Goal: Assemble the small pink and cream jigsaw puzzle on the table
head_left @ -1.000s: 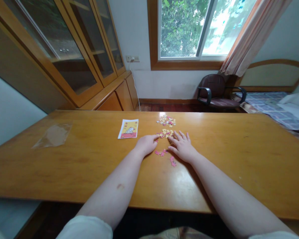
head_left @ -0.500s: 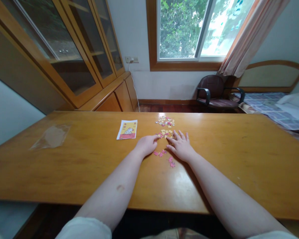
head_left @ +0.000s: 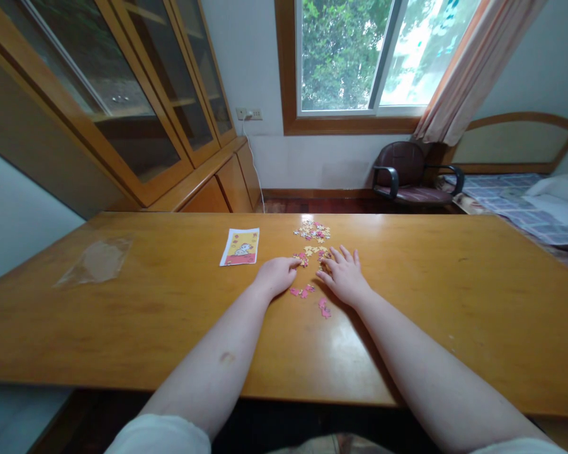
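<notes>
Small jigsaw puzzle pieces in pink and yellow lie between my hands. My left hand rests on the table, its index finger stretched out onto a small cluster of pieces; its other fingers are partly hidden. My right hand is spread flat, fingertips at another cluster, partly covered by them. Yellow pieces lie just beyond, between the two clusters. Nearer to me is a short row of pink pieces, and a joined pink pair lies below my right hand.
A larger pile of pieces lies near the far table edge. Left of my hands is a picture card with a cartoon animal. A clear plastic bag lies at the far left of the wooden table. An armchair stands beyond.
The pieces between my hands have parted into a left and a right cluster, leaving a gap of bare table. Both hands have hardly moved.
</notes>
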Demonstrator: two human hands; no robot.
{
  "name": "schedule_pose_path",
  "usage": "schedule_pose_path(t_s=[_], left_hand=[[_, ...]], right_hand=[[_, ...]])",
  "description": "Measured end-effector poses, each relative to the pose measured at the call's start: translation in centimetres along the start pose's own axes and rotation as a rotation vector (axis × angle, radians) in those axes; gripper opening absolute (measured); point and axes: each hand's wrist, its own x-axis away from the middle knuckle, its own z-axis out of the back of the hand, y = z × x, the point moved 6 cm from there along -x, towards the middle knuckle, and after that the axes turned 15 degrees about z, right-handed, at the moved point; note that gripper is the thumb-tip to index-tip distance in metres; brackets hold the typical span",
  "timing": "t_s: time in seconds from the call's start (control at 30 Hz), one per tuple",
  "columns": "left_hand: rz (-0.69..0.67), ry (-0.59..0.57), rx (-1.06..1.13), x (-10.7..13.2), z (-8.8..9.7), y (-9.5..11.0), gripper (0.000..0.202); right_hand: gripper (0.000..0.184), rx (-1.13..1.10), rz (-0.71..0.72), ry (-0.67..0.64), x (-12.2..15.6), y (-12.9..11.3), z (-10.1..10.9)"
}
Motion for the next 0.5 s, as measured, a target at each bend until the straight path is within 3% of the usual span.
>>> schedule_pose_path(t_s=[0.17, 0.5], left_hand=[[-0.043, -0.006, -0.01, 0.0, -0.3, 0.1, 0.043], [-0.049, 0.003, -0.014, -0.1, -0.3, 0.1, 0.044]], right_hand=[[0.061, -0.049, 0.127, -0.059, 0.0, -1.1, -0.4], [0.061, -0.07, 0.192, -0.105, 0.2, -1.9, -0.2]])
